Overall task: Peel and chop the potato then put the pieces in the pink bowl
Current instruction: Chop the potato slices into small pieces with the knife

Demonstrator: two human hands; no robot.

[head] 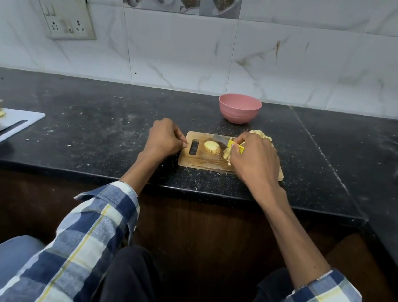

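Head view: pink bowl [239, 108] behind board [199, 162]; second white board [16, 124] far left.

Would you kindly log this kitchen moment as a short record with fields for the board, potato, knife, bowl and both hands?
board: wooden chopping board on black speckled counter
potato: peeled half potato on board; cut pieces beside it
knife: yellow-handled knife, blade over board
bowl: pink round bowl behind board; contents not visible
left hand: curled at board's left edge, seems to hold nothing
right hand: grips knife handle
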